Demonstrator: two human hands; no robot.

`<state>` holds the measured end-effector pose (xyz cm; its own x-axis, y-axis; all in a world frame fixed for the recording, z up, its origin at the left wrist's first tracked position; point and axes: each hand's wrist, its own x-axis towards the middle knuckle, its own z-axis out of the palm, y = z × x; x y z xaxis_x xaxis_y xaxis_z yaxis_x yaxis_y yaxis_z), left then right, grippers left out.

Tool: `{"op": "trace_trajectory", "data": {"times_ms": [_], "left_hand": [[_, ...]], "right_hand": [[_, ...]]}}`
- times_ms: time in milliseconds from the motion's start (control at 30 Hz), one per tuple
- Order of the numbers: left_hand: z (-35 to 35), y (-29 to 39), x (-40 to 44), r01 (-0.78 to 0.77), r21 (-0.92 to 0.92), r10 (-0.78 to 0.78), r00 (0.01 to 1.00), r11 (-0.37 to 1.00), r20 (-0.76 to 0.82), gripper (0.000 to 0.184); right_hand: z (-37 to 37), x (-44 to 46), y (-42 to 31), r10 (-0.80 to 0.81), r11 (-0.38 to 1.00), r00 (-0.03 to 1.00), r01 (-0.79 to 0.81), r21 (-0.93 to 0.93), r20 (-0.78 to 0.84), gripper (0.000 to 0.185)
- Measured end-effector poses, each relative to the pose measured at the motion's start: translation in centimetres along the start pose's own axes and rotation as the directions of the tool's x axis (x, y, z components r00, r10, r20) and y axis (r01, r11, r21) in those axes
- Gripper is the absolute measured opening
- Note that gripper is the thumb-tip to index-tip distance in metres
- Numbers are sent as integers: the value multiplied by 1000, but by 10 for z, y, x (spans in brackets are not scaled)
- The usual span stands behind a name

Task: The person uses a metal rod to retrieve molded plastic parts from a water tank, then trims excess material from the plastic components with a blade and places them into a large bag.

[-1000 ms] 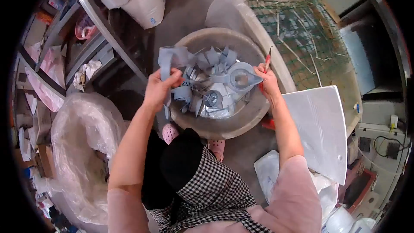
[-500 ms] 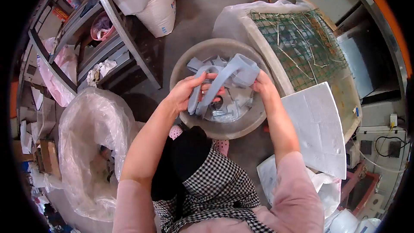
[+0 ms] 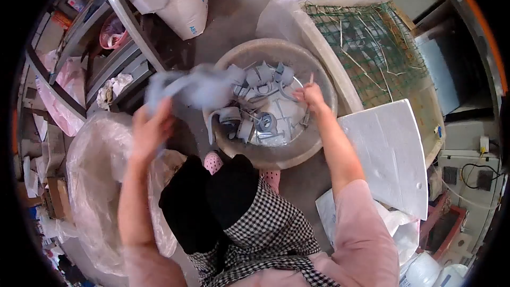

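My left hand point(image 3: 151, 130), smeared by motion, grips a light grey-blue moulded plastic part point(image 3: 199, 87) with a long strap-like arm. The part is blurred and stretches from the hand across the left rim of a round tub point(image 3: 325, 133). Over the tub's right side is my right hand point(image 3: 312, 95), one finger stretched out and the others apart, close to a curved grey piece point(image 3: 287, 91). More grey plastic parts point(image 3: 259, 76) are heaped in the tub, with a round grey fitting point(image 3: 265, 123) and clear plastic near the front.
A large clear plastic bag point(image 3: 87, 196) stands open at the left. Behind it is a metal rack point(image 3: 127, 18), with white sacks point(image 3: 186, 10) farther back. On the right are a basin covered by green mesh point(image 3: 366, 53) and a white foam sheet point(image 3: 388, 154).
The grey part was between both hands over the tub. My left hand has carried it left, toward the clear bag. My right hand has let go of it and stays above the tub.
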<state>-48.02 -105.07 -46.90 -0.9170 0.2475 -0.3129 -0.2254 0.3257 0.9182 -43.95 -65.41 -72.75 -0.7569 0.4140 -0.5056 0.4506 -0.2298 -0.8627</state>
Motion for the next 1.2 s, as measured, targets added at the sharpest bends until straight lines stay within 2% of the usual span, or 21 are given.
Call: {"op": "trace_trajectory", "data": {"times_ms": [33, 100, 133, 167, 200, 267, 300, 333, 400, 500, 567, 600, 633, 667, 733, 800, 867, 933, 1067, 1133, 1200], "left_hand": [[-38, -10, -20, 46, 0, -46, 995, 999, -88, 30], [-126, -44, -70, 194, -9, -188, 937, 981, -295, 32], [-166, -64, -96, 276, -27, -265, 885, 961, -383, 34], [-187, -80, -123, 340, 7, -265, 744, 940, -614, 37], [-215, -99, -149, 422, 5, -314, 683, 907, -659, 39], [-240, -122, -174, 524, -7, -377, 602, 851, -704, 40], [-239, -132, -180, 590, 62, -346, 551, 805, -759, 41], [-280, -172, -202, 616, -63, -464, 517, 785, -719, 44], [-319, -216, -221, 648, -187, -577, 463, 738, -673, 50], [-301, -213, -162, 658, 192, -303, 559, 728, -772, 57], [-267, -198, -117, 581, 359, -137, 639, 730, -757, 58], [-236, -178, -84, 459, 342, -101, 704, 820, -703, 55], [-202, -155, -52, 324, 264, -96, 777, 908, -623, 52], [-164, -133, -24, 221, 162, -109, 851, 962, -513, 49], [-79, -75, 16, 137, 77, -119, 971, 988, -206, 44], [-23, -73, 52, 143, -108, -132, 986, 984, 100, 46], [34, -66, 74, 166, -126, -115, 935, 978, 337, 45], [86, -56, 81, 266, -112, -194, 882, 958, 430, 53], [141, -41, 65, 297, -280, -148, 880, 913, 452, 53], [152, -38, 55, 292, -423, -140, 925, 858, 354, 51], [153, -39, 48, 248, -394, -153, 954, 885, 257, 55]], "right_hand": [[-11, 24, 30, 5, 1000, 1000, -5, 0, 1, 45], [-22, 64, 87, 58, 910, 993, -95, -404, -104, 45], [-15, 67, 98, 73, 910, 992, -108, -401, -102, 45], [-4, 68, 109, -154, 751, 984, 59, -658, -87, 43], [7, 70, 118, -357, 491, 934, 191, -850, 4, 42], [29, 76, 121, -344, 497, 936, 245, -833, 70, 50], [41, 83, 126, -342, 411, 939, 113, -904, -38, 46], [50, 92, 130, -356, 318, 924, -23, -948, -142, 43], [53, 118, 142, -307, 277, 947, -1, -961, -90, 36], [46, 134, 149, -224, 209, 973, 0, -978, -48, 24], [46, 122, 120, -334, 533, 942, 181, -827, -9, 21], [46, 109, 98, -345, 527, 938, 188, -829, -7, 21], [46, 86, 74, -124, 928, 992, 121, -352, 14, 22], [44, 60, 51, 48, 967, 985, -87, 238, 164, 23], [46, 18, 9, 43, 958, 962, -116, 261, 270, 26], [58, -21, -24, 4, 879, 921, -189, 437, 391, 28], [68, -62, -58, -47, 861, 898, -186, 473, 438, 29], [80, -92, -77, -101, 842, 867, -186, 505, 489, 30], [102, -133, -96, -176, 889, 888, -42, 456, 424, 31], [105, -145, -103, -96, 995, 907, 73, 71, 411, 29], [100, -164, -110, -169, 985, 884, 167, 43, 437, 26]]}}
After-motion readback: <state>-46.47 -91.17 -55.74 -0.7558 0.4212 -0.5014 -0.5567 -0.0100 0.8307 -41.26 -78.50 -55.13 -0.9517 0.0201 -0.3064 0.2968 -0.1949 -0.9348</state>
